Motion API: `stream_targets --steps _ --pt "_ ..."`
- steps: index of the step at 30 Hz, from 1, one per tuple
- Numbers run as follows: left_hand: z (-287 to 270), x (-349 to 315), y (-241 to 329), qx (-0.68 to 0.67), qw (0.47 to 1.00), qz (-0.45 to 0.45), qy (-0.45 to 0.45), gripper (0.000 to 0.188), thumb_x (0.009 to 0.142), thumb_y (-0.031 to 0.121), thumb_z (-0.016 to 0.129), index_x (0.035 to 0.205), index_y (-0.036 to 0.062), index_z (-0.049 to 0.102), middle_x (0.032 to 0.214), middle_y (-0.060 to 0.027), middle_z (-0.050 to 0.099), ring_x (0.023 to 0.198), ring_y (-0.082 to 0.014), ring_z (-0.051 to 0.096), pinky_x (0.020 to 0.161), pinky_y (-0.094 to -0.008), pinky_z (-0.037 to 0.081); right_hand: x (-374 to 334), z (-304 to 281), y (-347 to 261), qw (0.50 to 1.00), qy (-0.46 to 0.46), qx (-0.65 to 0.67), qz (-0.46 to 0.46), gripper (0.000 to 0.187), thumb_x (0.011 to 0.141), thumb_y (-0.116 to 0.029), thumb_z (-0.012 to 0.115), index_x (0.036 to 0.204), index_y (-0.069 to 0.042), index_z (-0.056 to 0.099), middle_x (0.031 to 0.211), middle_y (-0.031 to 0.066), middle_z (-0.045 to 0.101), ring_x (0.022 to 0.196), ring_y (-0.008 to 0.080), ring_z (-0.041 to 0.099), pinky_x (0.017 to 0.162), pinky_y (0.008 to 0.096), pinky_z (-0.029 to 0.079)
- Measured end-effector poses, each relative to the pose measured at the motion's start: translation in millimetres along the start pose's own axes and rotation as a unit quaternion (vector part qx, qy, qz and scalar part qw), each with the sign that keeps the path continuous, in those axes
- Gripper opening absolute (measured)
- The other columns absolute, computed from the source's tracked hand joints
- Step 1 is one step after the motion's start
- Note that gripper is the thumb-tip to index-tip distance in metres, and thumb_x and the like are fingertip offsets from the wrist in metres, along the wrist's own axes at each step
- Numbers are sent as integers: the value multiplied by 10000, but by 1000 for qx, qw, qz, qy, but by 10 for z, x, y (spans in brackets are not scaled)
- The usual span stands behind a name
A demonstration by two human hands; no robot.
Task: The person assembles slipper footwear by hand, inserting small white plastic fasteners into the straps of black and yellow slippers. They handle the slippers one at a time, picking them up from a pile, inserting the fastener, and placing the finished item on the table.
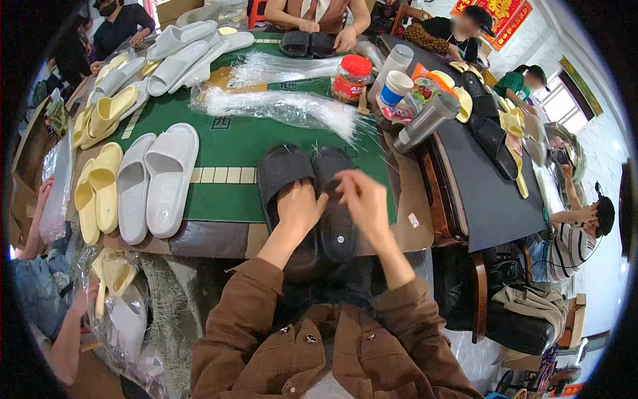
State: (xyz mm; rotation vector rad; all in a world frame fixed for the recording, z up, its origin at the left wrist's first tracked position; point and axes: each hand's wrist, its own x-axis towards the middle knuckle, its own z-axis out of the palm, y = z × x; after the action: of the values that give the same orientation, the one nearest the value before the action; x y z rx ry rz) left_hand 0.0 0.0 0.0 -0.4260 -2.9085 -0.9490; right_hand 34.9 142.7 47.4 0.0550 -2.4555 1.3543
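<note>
A pair of black slippers [307, 199] lies side by side at the near edge of the green table [232, 143], long axes running away from the person, toes pointing far. The left hand [299, 209] presses flat on the left slipper; the right hand [364, 199] pinches, fingertips together, above the right one, grey slippers [156, 183] alongside.

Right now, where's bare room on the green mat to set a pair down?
Best patch: the green mat between the grey slippers, the bag of clear strands and the black slippers under the left hand and right hand. Crowded: the far left rows of slippers and the right corner by the red-lidded jar.
</note>
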Motion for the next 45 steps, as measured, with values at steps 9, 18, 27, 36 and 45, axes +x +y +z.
stream_targets --steps 9,18,27,36,45 --pt "44 40 -42 27 998 34 34 457 823 360 627 1004 -58 601 1006 -255 625 911 -415 626 789 -482 517 1176 397 596 973 26 -210 -95 249 850 -267 630 874 -36 718 812 187 678 783 369 659 725 447 523" --pt "3 3 8 -1 1000 3 0 458 816 357 627 1007 -58 592 1015 -257 620 907 -412 626 782 -472 523 1248 500 645 984 -71 -146 -73 232 771 -259 709 859 -46 726 806 161 694 751 307 677 714 415 533" --pt "9 13 -2 25 999 23 17 465 826 373 633 1004 -56 599 1004 -238 623 892 -405 629 782 -472 519 1221 646 295 983 -75 -62 -159 132 828 -107 623 888 -46 725 847 158 679 820 321 647 751 399 514" --pt "38 -3 -19 4 999 19 28 432 823 359 639 983 -41 612 1004 -233 626 903 -398 629 782 -471 517 1194 633 268 984 -158 -17 -80 189 825 -179 647 949 -65 734 893 147 698 838 283 673 778 368 519" --pt "23 6 -17 3 1000 15 15 457 851 380 608 981 -59 604 988 -253 624 866 -410 633 766 -465 520 1225 605 360 980 -177 -19 -90 222 835 -167 638 966 -8 721 847 137 713 788 229 689 753 326 523"
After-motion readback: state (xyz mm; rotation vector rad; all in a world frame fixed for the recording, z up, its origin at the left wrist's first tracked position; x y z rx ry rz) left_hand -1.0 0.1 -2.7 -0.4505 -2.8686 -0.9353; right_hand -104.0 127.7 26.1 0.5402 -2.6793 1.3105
